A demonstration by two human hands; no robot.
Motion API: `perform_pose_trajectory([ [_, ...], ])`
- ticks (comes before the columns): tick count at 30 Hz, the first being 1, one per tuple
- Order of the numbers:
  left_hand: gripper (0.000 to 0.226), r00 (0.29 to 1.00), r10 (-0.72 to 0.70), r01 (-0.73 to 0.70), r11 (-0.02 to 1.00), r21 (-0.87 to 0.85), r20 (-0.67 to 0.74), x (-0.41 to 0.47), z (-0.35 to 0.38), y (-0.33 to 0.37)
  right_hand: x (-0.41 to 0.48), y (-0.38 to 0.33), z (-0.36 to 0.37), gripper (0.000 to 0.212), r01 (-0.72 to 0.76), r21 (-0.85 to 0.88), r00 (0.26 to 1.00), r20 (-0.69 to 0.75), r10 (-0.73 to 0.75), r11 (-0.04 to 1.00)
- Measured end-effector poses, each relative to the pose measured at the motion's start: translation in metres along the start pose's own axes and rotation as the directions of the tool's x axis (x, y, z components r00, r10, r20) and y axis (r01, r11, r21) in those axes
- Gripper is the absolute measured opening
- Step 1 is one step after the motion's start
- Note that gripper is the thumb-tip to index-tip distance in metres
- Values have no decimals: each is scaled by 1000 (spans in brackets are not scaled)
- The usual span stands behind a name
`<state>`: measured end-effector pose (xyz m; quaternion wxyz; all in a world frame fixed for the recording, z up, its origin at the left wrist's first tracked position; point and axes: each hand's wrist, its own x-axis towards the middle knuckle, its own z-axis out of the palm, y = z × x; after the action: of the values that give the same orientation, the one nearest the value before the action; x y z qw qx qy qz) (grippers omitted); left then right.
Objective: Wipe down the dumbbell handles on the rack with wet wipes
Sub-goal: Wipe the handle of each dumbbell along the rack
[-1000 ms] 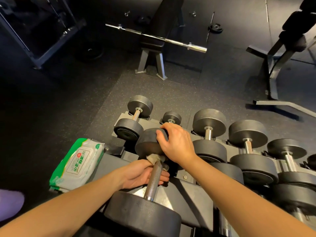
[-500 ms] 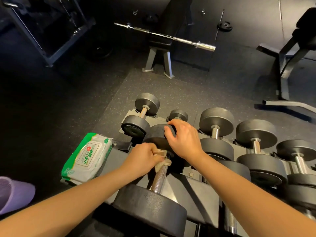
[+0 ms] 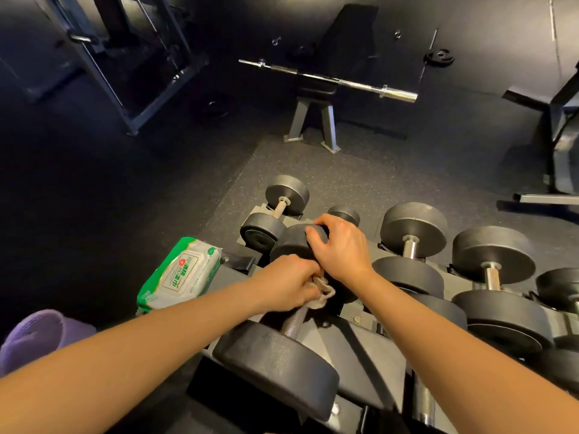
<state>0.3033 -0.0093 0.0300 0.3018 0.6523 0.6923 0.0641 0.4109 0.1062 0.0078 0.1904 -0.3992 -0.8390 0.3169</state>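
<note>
Evidently heavy, the dumbbell [image 3: 275, 361] sat racked; left hand [image 3: 286, 285] clenched a limp wipe [image 3: 322, 296] round its knurled handle [image 3: 293, 322], right hand [image 3: 340, 249] at one o'clock gripping its head [image 3: 291, 242].

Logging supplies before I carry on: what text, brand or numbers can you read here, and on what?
Wipes pack: red characters and a round red emblem on its white label, lying sideways to the camera; too blurred to quote.
Dumbbells: no weight numbers or marks can be read on the heads.
Nothing else in view shows any text.
</note>
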Motion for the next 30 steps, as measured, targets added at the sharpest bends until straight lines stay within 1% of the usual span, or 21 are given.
perform_pose_trajectory([
  [1,16,998,61,-62,996,65,9,3,4,2,0,1,0,27,-11,22,1000,3,11,1000],
  [2,18,992,111,-117,985,130,54,5,9,1,0,2,-1,27,-19,40,1000,8,18,999],
  [3,19,987,120,-137,976,170,106,4,8,2,0,3,-2,28,-21,53,1000,15,20,998],
  [6,20,966,94,-132,980,147,243,-6,2,4,-2,4,-5,30,-23,82,999,40,19,996],
  [8,17,934,75,-134,980,148,349,-14,1,6,-3,4,-6,31,-30,96,999,47,25,995],
  [9,18,926,52,-106,986,125,374,-17,0,6,-4,4,-7,30,-36,102,998,48,31,994],
  [10,22,935,28,-63,994,87,354,-18,-1,6,-4,3,-7,30,-40,105,998,49,35,994],
  [11,28,963,2,-11,999,34,269,-17,-1,6,-4,3,-7,30,-43,99,998,50,38,994],
  [12,34,993,-32,35,999,-20,118,-15,0,5,-4,3,-7,31,-42,89,998,47,37,995],
  [13,38,994,-90,87,995,-39,-68,-13,2,4,-3,4,-7,31,-38,78,999,42,35,996],
  [14,38,965,-163,158,987,-39,-207,-10,5,2,-3,4,-7,32,-34,72,999,34,32,997],
  [15,38,939,-234,230,972,-47,-253,-8,8,-2,-2,5,-6,32,-31,69,999,28,29,997],
  [16,41,934,-296,288,955,-67,-201,-6,13,-6,-2,5,-6,31,-27,69,999,23,26,997],
  [17,48,936,-341,333,938,-99,-86,-4,18,-10,-2,5,-6,31,-24,69,1000,20,22,997],
  [18,53,928,-371,372,919,-134,29,-4,20,-13,-2,5,-5,31,-18,71,1000,17,17,997],
  [20,53,893,-408,447,854,-266,188,-7,19,-21,-3,6,-5,30,-11,87,1000,12,10,996],
  [23,41,846,-380,518,752,-408,375,-22,17,-31,-2,7,-5,28,-5,104,1000,16,4,995],
  [26,24,805,-342,564,696,-445,484,-34,12,-40,-1,9,-3,27,2,96,1000,15,-4,995],
  [27,23,827,-340,541,699,-468,448,-34,9,-39,-1,9,-2,27,4,95,1000,12,-5,995],
  [29,25,912,-345,410,755,-511,222,-26,6,-31,0,9,-3,28,8,94,1000,9,-9,996],
  [30,23,937,-331,337,784,-522,108,-21,6,-22,0,9,-3,28,9,92,1000,12,-10,996],
])
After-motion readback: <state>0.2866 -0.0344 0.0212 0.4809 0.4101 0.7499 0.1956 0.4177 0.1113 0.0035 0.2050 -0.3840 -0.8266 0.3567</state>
